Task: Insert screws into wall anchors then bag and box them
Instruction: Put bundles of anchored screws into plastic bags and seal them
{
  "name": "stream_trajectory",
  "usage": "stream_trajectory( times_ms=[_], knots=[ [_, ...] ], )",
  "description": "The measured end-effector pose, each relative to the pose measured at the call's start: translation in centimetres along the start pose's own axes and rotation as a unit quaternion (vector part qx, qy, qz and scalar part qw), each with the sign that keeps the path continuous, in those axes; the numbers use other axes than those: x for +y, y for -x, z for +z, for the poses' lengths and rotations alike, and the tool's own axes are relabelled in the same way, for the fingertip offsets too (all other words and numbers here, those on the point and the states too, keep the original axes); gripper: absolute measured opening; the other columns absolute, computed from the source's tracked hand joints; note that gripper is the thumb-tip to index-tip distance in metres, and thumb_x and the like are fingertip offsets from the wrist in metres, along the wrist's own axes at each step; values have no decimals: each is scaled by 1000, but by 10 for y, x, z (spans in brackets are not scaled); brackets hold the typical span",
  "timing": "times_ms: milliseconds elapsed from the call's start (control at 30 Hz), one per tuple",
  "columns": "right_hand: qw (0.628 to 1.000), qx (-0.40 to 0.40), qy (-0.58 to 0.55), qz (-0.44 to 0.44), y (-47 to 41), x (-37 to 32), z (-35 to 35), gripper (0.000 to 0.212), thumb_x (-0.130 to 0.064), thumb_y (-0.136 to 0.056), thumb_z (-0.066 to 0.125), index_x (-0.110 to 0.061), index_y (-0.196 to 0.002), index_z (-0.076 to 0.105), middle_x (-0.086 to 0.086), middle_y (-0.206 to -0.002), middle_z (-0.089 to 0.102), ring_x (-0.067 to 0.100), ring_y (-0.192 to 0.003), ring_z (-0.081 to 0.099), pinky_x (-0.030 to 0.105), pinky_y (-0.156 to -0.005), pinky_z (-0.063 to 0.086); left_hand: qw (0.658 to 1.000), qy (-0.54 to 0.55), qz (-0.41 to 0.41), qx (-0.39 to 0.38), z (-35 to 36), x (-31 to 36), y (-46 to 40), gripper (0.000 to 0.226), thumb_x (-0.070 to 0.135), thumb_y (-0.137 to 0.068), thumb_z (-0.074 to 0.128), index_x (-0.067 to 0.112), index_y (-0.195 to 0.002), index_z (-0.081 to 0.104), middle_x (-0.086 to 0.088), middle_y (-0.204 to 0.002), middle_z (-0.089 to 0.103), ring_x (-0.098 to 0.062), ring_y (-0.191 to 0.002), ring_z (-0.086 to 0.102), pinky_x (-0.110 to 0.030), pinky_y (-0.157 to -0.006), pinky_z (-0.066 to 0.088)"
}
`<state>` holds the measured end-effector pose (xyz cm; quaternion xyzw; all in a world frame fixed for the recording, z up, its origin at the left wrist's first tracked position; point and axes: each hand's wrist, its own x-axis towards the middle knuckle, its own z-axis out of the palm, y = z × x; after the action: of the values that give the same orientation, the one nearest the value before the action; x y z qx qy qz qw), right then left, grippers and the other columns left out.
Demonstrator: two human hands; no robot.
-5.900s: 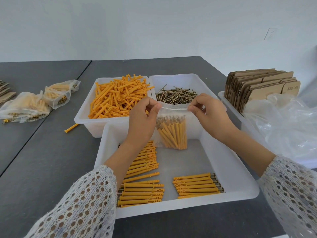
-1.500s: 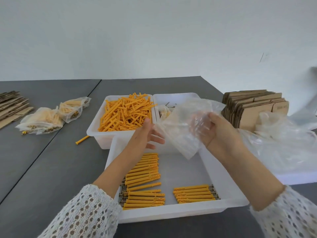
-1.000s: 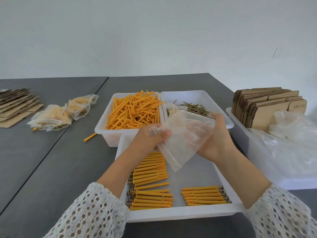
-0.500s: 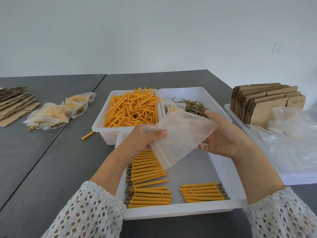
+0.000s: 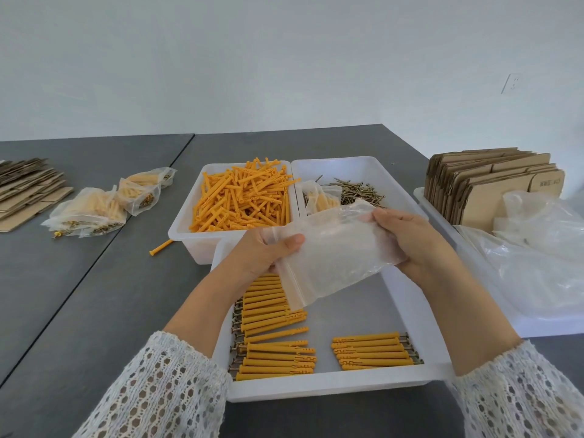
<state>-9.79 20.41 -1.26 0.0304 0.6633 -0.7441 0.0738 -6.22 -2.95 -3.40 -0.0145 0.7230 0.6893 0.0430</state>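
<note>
I hold an empty clear zip bag (image 5: 335,260) flat above the near white tray (image 5: 331,388). My left hand (image 5: 264,252) pinches its zip end with the thumb on top. My right hand (image 5: 414,241) grips the other end. In the tray lie rows of orange anchors with screws in them (image 5: 271,327), and a smaller row (image 5: 373,350) at the right. Behind stand a bin of loose orange anchors (image 5: 243,197) and a bin of screws (image 5: 354,188), where a filled bag (image 5: 319,197) lies.
Filled bags (image 5: 94,210) lie on the grey table at the left, next to flat cardboard (image 5: 25,188). One loose anchor (image 5: 161,247) lies by the anchor bin. At the right, a tray holds folded cartons (image 5: 493,184) and a heap of clear bags (image 5: 537,254).
The filled bag held 5.9 s ago now lies in the screw bin. My right hand brought over an empty bag, and both hands have turned it level with its zip end at the left.
</note>
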Motion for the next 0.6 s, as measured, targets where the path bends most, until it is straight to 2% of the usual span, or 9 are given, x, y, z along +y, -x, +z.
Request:
stream_trajectory(
  times_ms=[67,133,200,267,333,400,467,533,600],
  knots=[
    [996,35,56,-58,0,4,4,30,-17,-100,54,-18,-80,76,-1,-79,73,12,-69,65,20,-56,52,999,26,1,24,-1,1,-1,48,38,-70,73,8,-107,71,-23,-114,70,-45,-113,62,-63,-101,46],
    [982,83,127,-114,-2,7,8,30,-16,-101,52,-20,-80,74,-9,-59,60,5,-53,50,14,-47,42,997,61,-8,41,-3,0,-3,44,36,-75,72,8,-109,71,-18,-113,72,-39,-109,66,-58,-99,50],
    [963,127,183,-155,-4,9,10,29,-16,-101,50,-18,-81,72,-10,-47,43,7,-45,35,19,-45,33,996,78,-17,48,-6,-3,-7,28,29,-87,68,8,-104,71,-14,-107,73,-31,-100,69,-51,-93,55],
    [949,147,218,-174,-5,12,10,28,-17,-102,48,-14,-84,69,-5,-51,43,10,-47,35,24,-50,32,997,63,-10,48,-9,-7,-10,17,24,-95,62,10,-93,72,-9,-98,74,-23,-90,69,-42,-80,60],
    [951,140,221,-164,-3,12,13,30,-21,-103,44,-12,-83,65,-1,-54,50,10,-46,42,22,-46,36,998,28,8,53,-9,-10,-12,21,24,-97,60,16,-82,73,-4,-90,74,-17,-83,71,-34,-71,61],
    [962,136,199,-127,-3,11,15,41,-32,-103,41,-3,-80,59,2,-60,55,11,-47,45,21,-46,37,999,-8,22,46,-7,-10,-11,29,25,-98,60,24,-72,74,0,-85,74,-14,-79,70,-31,-70,61],
    [970,145,168,-101,-5,9,13,52,-40,-101,44,6,-77,50,7,-64,49,17,-53,40,24,-50,34,998,-33,28,35,-6,-10,-11,33,27,-98,60,28,-69,74,-1,-82,71,-14,-76,68,-31,-70,59],
    [970,147,166,-103,-6,9,10,51,-35,-100,49,13,-81,53,12,-68,40,23,-62,33,30,-57,29,998,-40,31,34,-6,-10,-10,32,28,-98,60,28,-70,74,-4,-84,71,-16,-76,68,-33,-71,58],
    [968,136,180,-107,-5,9,9,50,-33,-100,51,16,-88,55,12,-70,40,24,-66,33,32,-61,29,998,-37,33,35,-6,-9,-10,31,28,-98,59,27,-71,74,-1,-84,73,-15,-78,69,-31,-69,59]
  ],
)
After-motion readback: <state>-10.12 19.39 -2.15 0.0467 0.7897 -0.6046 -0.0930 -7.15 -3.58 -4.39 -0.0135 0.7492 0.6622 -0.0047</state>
